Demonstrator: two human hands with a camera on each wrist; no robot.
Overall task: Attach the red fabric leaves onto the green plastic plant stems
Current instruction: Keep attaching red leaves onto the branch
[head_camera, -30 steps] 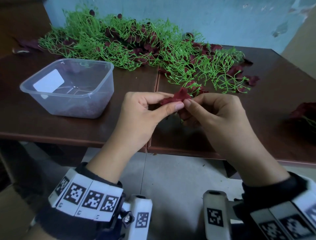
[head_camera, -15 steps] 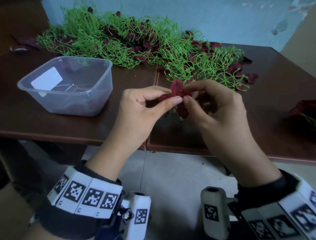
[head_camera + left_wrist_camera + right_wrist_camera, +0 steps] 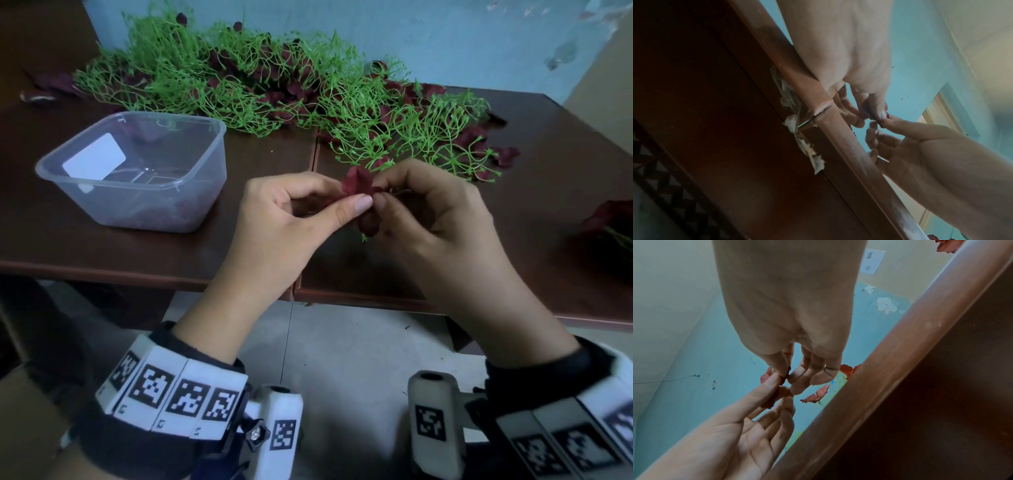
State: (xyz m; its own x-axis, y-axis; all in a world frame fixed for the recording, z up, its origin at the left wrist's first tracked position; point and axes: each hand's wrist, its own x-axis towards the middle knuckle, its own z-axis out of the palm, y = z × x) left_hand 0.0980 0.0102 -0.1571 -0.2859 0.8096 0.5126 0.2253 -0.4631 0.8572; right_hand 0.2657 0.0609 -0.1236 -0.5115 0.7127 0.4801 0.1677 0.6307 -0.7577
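Both hands, the left hand [image 3: 287, 219] and right hand [image 3: 435, 219], pinch one red fabric leaf [image 3: 356, 181] above the table [image 3: 513, 274] edge, with green plastic stems [image 3: 394, 126] piled at twelve o'clock.

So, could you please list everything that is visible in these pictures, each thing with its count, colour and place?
red fabric leaf: one, dark red, pinched between both hands above the table's front edge
green plastic stem: one tip showing, green, under the right thumb
stem pile: one heap, bright green with dark red leaves mixed in, along the table's back
loose leaves: several, dark red, at the pile's right end
plastic container: one, clear, table left
table: two joined tops, dark brown
left hand: pinches the leaf
right hand: pinches the leaf
wrist bands: two, white with black markers
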